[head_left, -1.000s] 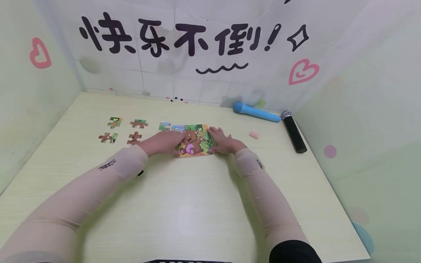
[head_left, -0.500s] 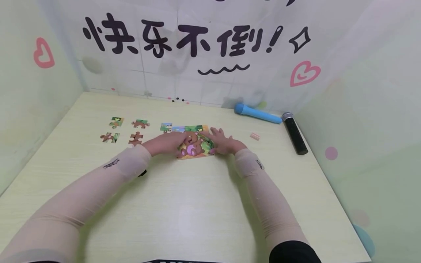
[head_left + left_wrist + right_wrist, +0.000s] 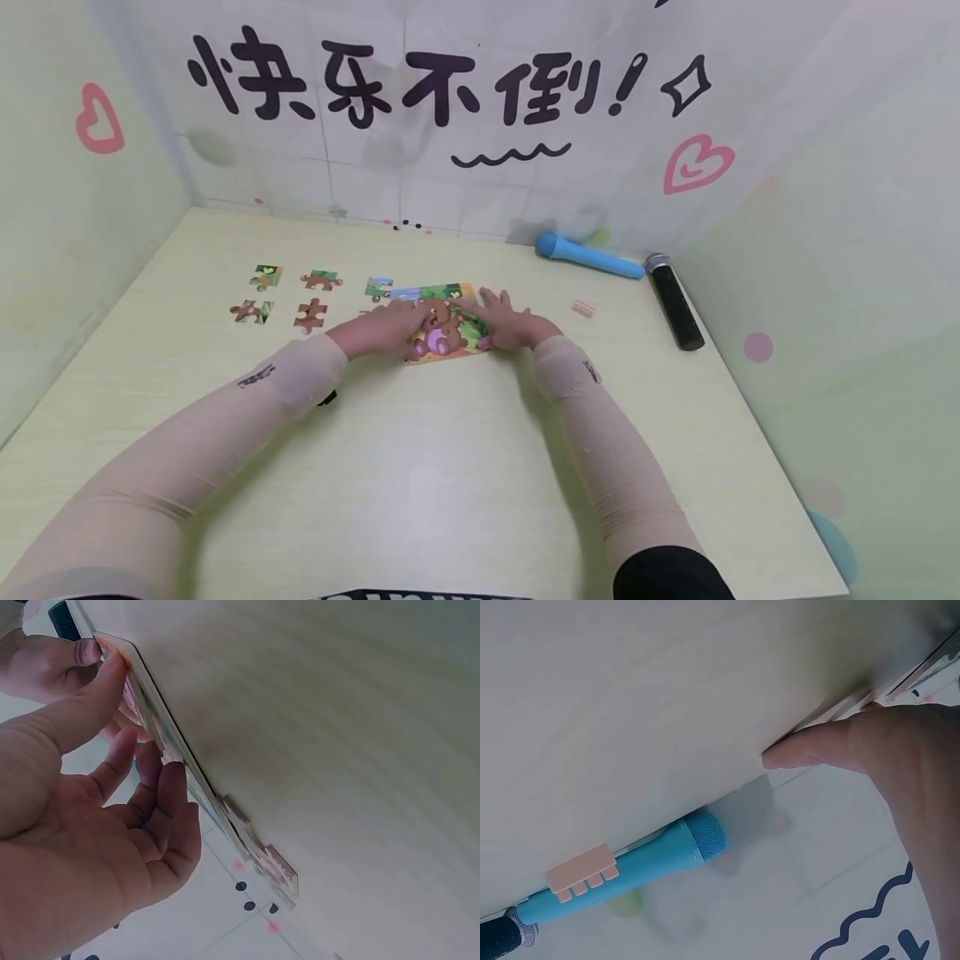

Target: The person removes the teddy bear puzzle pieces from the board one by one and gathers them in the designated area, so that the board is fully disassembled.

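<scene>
A jigsaw puzzle with a brown bear picture (image 3: 442, 340) lies flat on the table between my hands. At its left side, my left hand (image 3: 381, 327) reaches over it. In the left wrist view, that hand's thumb (image 3: 112, 679) touches the puzzle near an edge, its other fingers bent beside it. My right hand (image 3: 504, 323) rests spread at the right edge, a finger extended over the picture. Separate jigsaw pieces lie to the left, among them a bear piece (image 3: 311, 315) and a green-and-blue piece (image 3: 378, 288). My left hand hides the puzzle's left part.
A blue microphone (image 3: 588, 257) and a black microphone (image 3: 675, 302) lie at the back right. Nearer stands a small pink notched item (image 3: 583, 308). A printed wall sheet (image 3: 450, 192) borders the table's back.
A finger of my right hand has moved left from the puzzle's edge onto the picture. My left hand stays at the puzzle's left side. The view has shifted slightly.
</scene>
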Demonstrator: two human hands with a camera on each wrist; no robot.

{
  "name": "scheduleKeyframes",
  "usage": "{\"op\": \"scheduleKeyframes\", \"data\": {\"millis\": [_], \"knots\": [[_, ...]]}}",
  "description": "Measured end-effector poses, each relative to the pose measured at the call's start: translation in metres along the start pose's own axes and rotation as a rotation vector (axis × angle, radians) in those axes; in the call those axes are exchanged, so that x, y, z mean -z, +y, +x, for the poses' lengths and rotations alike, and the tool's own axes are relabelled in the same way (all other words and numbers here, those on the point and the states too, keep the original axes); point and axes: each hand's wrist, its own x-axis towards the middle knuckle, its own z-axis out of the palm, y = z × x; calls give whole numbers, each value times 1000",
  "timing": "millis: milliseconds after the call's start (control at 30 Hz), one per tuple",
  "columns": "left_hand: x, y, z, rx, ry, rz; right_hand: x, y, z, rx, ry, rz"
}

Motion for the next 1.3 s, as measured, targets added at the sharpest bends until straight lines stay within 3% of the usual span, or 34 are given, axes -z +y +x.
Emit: {"op": "scheduleKeyframes", "data": {"millis": [167, 367, 700, 900, 1133, 1300], "knots": [[0, 1, -1, 15, 1, -18, 1, -1, 0, -11, 4, 6], [-1, -2, -1, 71, -17, -45, 2, 1, 2, 33, -13, 10], [0, -2, 1, 82, -35, -36, 3, 3, -1, 58, -43, 49], [-2, -4, 3, 126, -62, -64, 2, 2, 2, 25, -37, 11], [-1, -4, 4, 126, -76, -65, 3, 1, 3, -20, -68, -51], [1, -3, 5, 115, -50, -21, 3, 1, 1, -18, -68, -81]]}}
